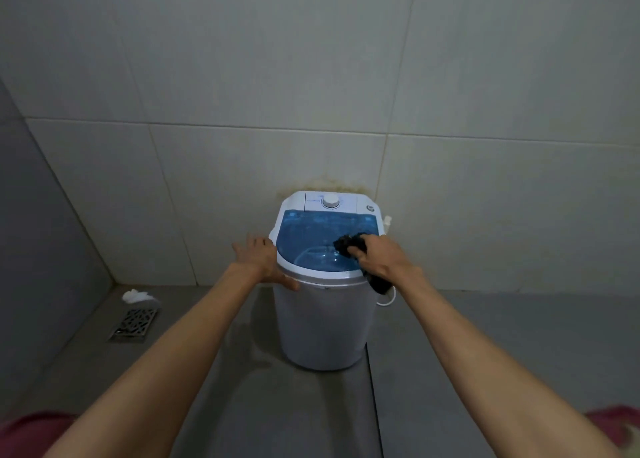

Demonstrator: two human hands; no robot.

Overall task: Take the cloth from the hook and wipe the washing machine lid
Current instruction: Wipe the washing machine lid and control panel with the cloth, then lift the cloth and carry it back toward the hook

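Note:
A small white washing machine [322, 322] stands on the grey floor against the tiled wall. Its lid [311, 235] is see-through blue, with a white dial [330, 201] behind it. My right hand [384, 261] is closed around a dark cloth [349, 244] and presses it on the right side of the lid; a tail of the cloth hangs down past the machine's right edge. My left hand [261, 256] lies flat and spread against the machine's left rim, holding nothing. No hook is in view.
A metal floor drain [133, 324] sits at the left, with a crumpled white tissue [136, 296] just behind it. A white cable [388, 300] loops at the machine's right side. Tiled walls close the back and the left.

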